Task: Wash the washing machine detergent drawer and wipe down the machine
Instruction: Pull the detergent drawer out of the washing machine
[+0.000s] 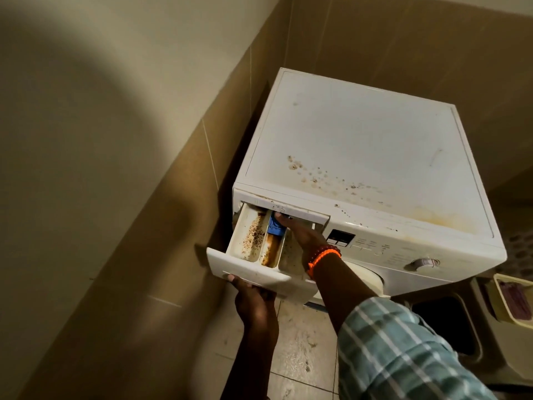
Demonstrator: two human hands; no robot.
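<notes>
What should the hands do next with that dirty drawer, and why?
Probably press the blue tab down with the right hand while the left hand pulls the detergent drawer free. It is only partly out, and stained.

On my feed I see a corner of a small room. The upper wall (pixel 101 82) is pale cream paint, with a curved shadow crossing it; below it runs a band of tan wall tiles (pixel 178 226) with thin pale joints, turning the corner at the back. The floor (pixel 300 342) is light tile, mottled with grime. At the right edge stands a beige bin (pixel 450 321) with a dark opening, and beside it a yellow container (pixel 513 301).
</notes>
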